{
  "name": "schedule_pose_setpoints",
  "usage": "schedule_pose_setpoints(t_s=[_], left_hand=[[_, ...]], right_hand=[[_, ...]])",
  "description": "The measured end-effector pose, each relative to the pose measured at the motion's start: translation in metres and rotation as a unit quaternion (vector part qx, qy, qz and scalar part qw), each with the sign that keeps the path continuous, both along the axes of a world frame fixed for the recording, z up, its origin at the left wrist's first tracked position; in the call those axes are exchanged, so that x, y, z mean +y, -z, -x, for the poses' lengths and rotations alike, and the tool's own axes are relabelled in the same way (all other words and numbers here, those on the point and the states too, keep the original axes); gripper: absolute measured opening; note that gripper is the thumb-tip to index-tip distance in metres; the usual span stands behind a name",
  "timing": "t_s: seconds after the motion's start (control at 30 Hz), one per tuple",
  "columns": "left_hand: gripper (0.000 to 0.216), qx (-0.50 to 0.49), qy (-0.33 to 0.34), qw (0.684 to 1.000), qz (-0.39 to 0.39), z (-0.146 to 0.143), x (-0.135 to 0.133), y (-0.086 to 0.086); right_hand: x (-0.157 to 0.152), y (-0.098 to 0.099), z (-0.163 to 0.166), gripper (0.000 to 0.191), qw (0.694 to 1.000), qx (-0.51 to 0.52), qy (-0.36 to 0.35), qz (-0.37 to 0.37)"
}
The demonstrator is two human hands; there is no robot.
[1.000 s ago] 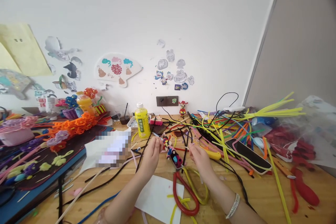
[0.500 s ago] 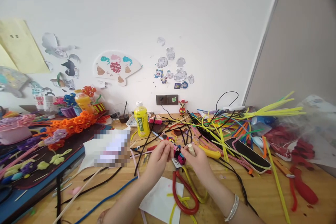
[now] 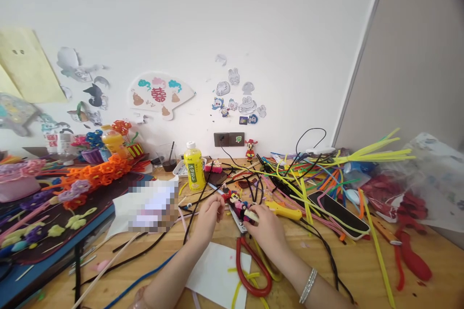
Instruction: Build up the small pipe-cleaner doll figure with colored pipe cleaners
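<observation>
A small fuzzy doll figure (image 3: 238,205) with a red hat, dark hair and a pink-and-blue body is between my hands, above the scissor blades. My right hand (image 3: 267,226) is closed at its lower end, around a short whitish tube (image 3: 251,215); whether the fingers also grip the doll is partly hidden. My left hand (image 3: 210,213) has its fingers curled together just left of the red hat, and anything pinched there is too small to make out. Below lies a pair of scissors with red handles (image 3: 237,265), overlapping white paper (image 3: 213,270).
A yellow drink bottle (image 3: 195,166) stands behind my left hand. Right of my right hand are a yellow-handled tool (image 3: 286,210), a black phone (image 3: 339,215) and heaped pipe cleaners (image 3: 302,174). Orange fuzzy flowers (image 3: 97,171) lie left. A red-hatted figure (image 3: 250,150) stands by the wall.
My left hand has drawn slightly left and away from the doll, which now shows more fully with its red hat. The whitish tube in my right hand has tilted down toward the doll.
</observation>
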State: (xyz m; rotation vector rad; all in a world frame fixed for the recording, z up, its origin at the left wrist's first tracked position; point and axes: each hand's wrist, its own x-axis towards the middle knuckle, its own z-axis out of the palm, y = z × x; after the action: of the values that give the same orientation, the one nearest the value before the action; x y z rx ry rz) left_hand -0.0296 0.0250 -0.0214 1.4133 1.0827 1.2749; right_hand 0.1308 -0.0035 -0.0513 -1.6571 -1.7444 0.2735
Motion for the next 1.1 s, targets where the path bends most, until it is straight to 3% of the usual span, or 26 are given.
schedule_pose_setpoints(t_s=[0.2, 0.3, 0.43, 0.6, 0.87, 1.1], left_hand=[[0.009, 0.009, -0.007, 1.0, 0.011, -0.002, 0.002, 0.004], [0.008, 0.0, -0.027, 0.999, 0.019, -0.001, 0.006, 0.008], [0.008, -0.02, -0.072, 0.997, 0.023, 0.002, 0.011, 0.011], [0.031, -0.041, -0.11, 0.993, 0.014, 0.004, 0.01, 0.004], [0.05, 0.0, -0.081, 0.997, 0.003, 0.002, 0.006, -0.003], [0.04, 0.032, 0.051, 0.998, 0.003, 0.008, 0.007, -0.003]], right_hand=[[0.003, 0.002, 0.0, 0.024, 0.999, -0.018, 0.007, 0.041], [0.006, 0.001, -0.005, 0.023, 0.995, 0.089, 0.008, 0.037], [0.013, -0.001, -0.013, 0.025, 0.964, 0.266, 0.0, -0.006], [0.016, -0.004, -0.016, 0.028, 0.927, 0.375, -0.012, -0.021], [0.018, -0.003, -0.017, 0.035, 0.848, 0.528, -0.021, 0.048], [0.018, -0.01, -0.02, 0.038, 0.831, 0.554, -0.026, 0.051]])
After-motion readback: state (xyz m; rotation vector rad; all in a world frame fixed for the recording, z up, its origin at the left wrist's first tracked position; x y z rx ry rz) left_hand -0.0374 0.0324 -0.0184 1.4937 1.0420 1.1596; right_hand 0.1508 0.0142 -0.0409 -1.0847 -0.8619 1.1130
